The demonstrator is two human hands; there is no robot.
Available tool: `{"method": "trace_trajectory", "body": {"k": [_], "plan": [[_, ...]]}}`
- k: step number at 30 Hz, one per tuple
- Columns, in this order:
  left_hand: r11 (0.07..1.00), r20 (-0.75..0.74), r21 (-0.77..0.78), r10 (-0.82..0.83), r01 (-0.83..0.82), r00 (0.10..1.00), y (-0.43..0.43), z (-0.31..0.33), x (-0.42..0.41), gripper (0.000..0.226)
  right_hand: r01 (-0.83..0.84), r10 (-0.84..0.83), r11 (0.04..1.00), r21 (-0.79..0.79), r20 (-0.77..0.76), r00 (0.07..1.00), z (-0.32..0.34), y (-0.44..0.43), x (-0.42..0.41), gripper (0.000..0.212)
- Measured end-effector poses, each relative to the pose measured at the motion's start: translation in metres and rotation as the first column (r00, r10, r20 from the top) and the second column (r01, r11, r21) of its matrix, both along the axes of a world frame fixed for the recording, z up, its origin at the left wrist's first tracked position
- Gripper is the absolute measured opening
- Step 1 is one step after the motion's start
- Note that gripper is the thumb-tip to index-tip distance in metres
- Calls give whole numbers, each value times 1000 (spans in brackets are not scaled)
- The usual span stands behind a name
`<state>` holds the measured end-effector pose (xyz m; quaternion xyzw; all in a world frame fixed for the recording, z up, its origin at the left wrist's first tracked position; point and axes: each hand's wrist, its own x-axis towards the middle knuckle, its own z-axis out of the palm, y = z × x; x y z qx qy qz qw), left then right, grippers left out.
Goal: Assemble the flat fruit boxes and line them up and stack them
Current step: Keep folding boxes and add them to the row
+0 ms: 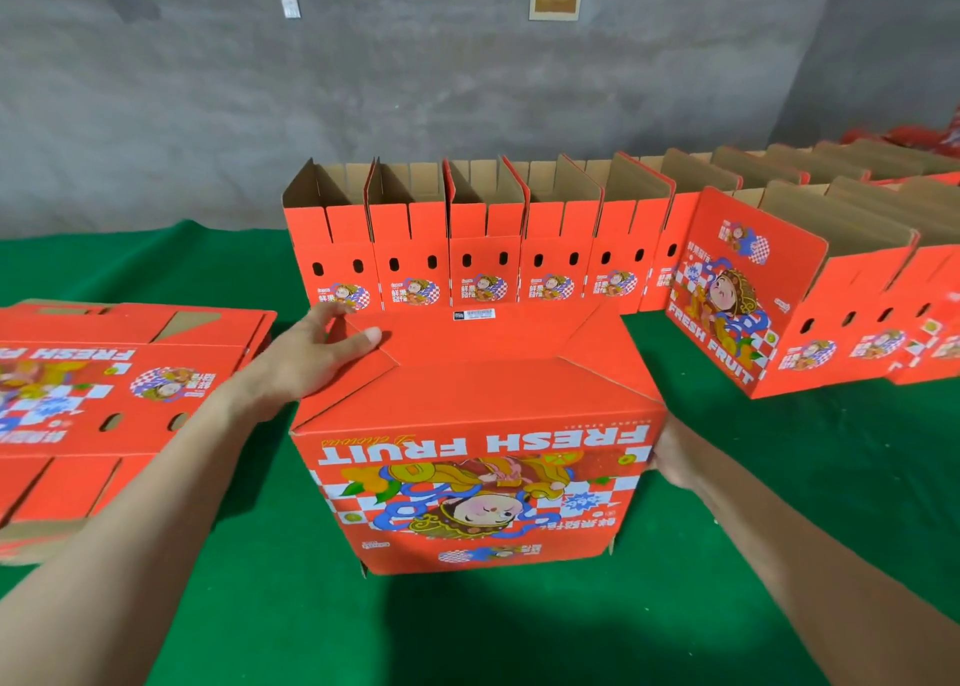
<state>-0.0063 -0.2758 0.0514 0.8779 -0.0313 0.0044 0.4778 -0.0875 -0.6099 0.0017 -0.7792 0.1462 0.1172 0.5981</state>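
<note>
Assembly looks well under way: a row of built boxes point(483, 249) stands open-topped along the far edge of the worktop point(779, 477), and a second row point(753, 296) runs toward its right edge. A pile of flat boxes point(119, 389) waits at the left edge. One upturned box point(478, 425) sits mid-worktop. The left hand point(311, 358) presses its base flaps with straight fingers. The right hand point(670, 457) steadies its right wall, fingers hidden, so I cannot tell its grip. Stacking seems not yet begun.
</note>
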Motion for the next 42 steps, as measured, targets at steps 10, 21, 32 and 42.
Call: {"method": "trace_trajectory", "body": {"k": [10,21,32,42], "plan": [[992,455,87,45,-94,890,-1,33,1,29,-1,-19,986,165,116,993,24,-23,28,39],[942,217,-324,-15,87,976,7,-8,12,25,-71,25,976,206,215,976,17,-29,20,43],[988,68,22,-157,155,985,-43,-41,-2,24,423,116,635,-647,621,775,-65,24,18,44],[965,110,-202,-149,169,983,-90,-35,-14,58,292,260,633,-717,552,792,-114,34,-20,46]]}}
